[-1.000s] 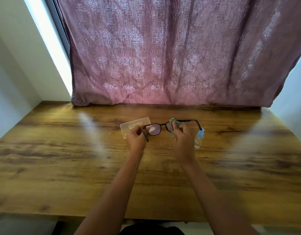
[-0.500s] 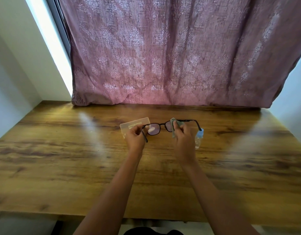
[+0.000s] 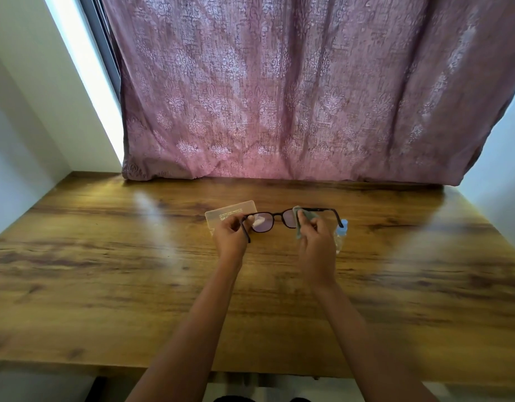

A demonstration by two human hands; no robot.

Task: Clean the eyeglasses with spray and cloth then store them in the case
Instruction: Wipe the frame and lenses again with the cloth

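Head view, the only view supplied.

Location: the eyeglasses (image 3: 263,223) are held in the air between the 2 hands, above the middle of the wooden surface (image 3: 105,271) and in front of the pink curtain (image 3: 279,97).

Grip, left hand (image 3: 230,236): the fingers are curled, pinching the frame at its left end, near the hinge.

Grip, right hand (image 3: 315,242): thumb and fingers pinch a grey-green cloth (image 3: 307,214) folded over the right lens, so this lens is mostly covered. The left lens is bare.

Other task items: a flat, pale, translucent case (image 3: 230,211) lies on the surface just beyond the left hand. Whether it is open cannot be told. A small clear spray bottle (image 3: 341,233) with a blue cap sits just beside the right hand, partly hidden by it.

Orientation: the long axis of the eyeglasses runs left to right, roughly parallel to the far edge of the surface. Both temples are unfolded and point back toward the person, so the front faces the curtain.

Progress, as a judgement: the spray bottle is set down, so spraying appears done. Wiping of 1 lens is in hand. Whether the left lens has been wiped cannot be confirmed. Left to do: finish wiping, fold both temples, place the eyeglasses in the case and close it.
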